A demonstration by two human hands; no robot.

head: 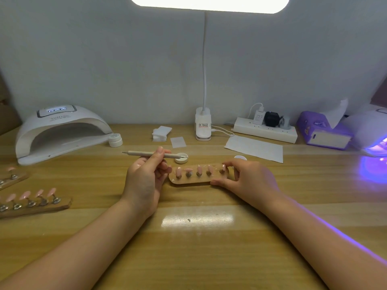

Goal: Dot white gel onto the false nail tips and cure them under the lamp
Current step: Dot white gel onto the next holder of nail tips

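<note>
While our right hand [245, 178] pinches the nail stand [194, 178] steady, our left hand [146, 174] grips the dotting pen [154, 154], its tip loading in the gel pot [181, 158].

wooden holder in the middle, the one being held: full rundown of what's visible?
The wooden holder is a flat, light-brown oblong board with rounded ends, lying flat on the table at centre. Five small metal stands sit in a row on it, each carrying a pink false nail tip. The right hand pinches its right end, thumb on the near edge and fingers over the far edge. The left hand, holding the dotting pen, sits close by its left end; contact unclear.
</note>
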